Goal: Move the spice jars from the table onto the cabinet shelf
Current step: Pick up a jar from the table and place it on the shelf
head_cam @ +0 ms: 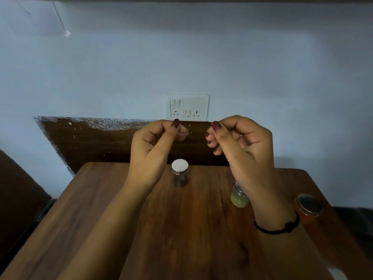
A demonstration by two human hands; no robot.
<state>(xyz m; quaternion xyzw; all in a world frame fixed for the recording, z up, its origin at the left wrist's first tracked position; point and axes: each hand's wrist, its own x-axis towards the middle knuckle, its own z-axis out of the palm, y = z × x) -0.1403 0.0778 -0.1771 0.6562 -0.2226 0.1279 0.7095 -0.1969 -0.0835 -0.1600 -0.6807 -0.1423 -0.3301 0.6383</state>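
Three spice jars stand on the wooden table [101, 209]. A small glass jar with a silver lid [180, 172] holds dark spice near the far edge, between my wrists. A jar of green spice [239, 197] is partly hidden behind my right forearm. An orange-filled jar with a dark lid [308, 209] stands at the right edge. My left hand [153, 146] and my right hand [240, 142] are raised above the table with fingers curled loosely, holding nothing. No cabinet shelf is in view except a dark strip along the top edge.
A white socket panel [188, 107] is on the pale wall behind the table. A dark wooden board [90, 138] leans against the wall at the table's far side. Dark furniture [18, 188] stands at the left.
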